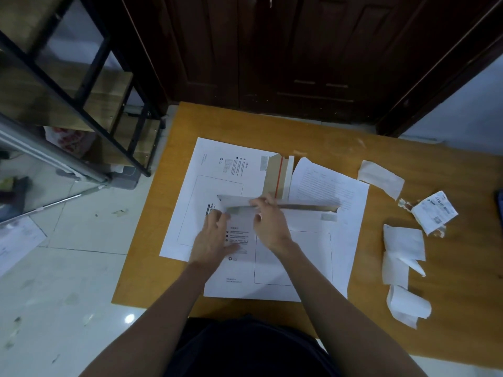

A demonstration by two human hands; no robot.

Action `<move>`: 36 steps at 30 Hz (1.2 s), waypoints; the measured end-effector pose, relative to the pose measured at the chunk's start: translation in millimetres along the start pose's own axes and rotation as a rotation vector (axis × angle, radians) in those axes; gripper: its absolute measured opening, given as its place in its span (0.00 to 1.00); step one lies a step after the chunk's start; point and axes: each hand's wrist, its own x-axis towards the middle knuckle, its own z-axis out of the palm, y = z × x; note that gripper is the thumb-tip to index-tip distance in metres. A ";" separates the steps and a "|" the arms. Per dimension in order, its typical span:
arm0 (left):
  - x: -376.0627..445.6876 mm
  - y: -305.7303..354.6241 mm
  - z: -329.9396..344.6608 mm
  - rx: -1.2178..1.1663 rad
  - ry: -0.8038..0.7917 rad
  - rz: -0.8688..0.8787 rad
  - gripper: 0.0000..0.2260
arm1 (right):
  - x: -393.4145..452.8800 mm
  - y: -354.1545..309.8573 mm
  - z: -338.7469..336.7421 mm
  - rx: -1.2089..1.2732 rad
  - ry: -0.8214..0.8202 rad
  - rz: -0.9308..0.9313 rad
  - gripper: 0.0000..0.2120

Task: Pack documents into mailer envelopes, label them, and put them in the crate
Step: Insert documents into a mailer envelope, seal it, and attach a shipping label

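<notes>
Right fingers (pixel 262 204) pinching mailer flap (pixel 280 206), left fingers (pixel 217 221) flat beside it

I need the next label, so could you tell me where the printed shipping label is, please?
In the head view, the printed shipping label lies crumpled at the table's right side, beyond the blank paper slips.

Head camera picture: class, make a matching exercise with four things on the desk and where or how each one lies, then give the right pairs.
Things:
1. near envelope
2. far envelope
3. printed sheet
4. shipping label

Places or states:
A. crumpled, at the desk's right side
B. flap being folded by both hands
C. lying open, brown flap with a red strip showing
D. flat, partly tucked under the near envelope's top edge

Pairs: 1-B, 2-C, 3-D, 4-A. The left hand and right hand both work on the near envelope's flap.
</notes>
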 end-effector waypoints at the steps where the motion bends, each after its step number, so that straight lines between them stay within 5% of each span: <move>1: 2.8 -0.4 -2.5 0.046 0.028 -0.012 0.36 | -7.8 2.5 5.6 -0.027 -0.021 -0.011 0.21; 4: 12.5 -1.3 -9.0 0.170 0.048 0.028 0.48 | -24.4 8.7 19.9 -0.200 -0.069 -0.053 0.25; 8: 16.9 -6.0 -9.5 0.287 -0.090 0.017 0.43 | -27.1 0.4 23.5 -0.395 0.005 -0.119 0.25; 11: 15.3 -5.8 -8.0 0.344 -0.137 -0.003 0.42 | -23.5 -10.3 28.5 -0.387 -0.085 -0.183 0.29; 21: 12.2 -2.2 -12.7 0.417 -0.164 0.015 0.43 | -0.7 -47.5 15.0 -0.519 -0.259 -0.016 0.28; 26: 6.1 -0.4 -12.2 0.260 0.034 0.061 0.28 | -8.8 -38.9 11.9 -0.537 -0.298 -0.051 0.30; 32: 2.0 2.7 -6.5 0.365 -0.037 0.029 0.22 | -18.1 -36.5 28.6 -0.666 -0.273 -0.054 0.34; 36: 18.4 5.8 -18.9 0.404 -0.037 0.041 0.16 | -11.4 -38.2 23.0 -0.453 -0.306 0.010 0.29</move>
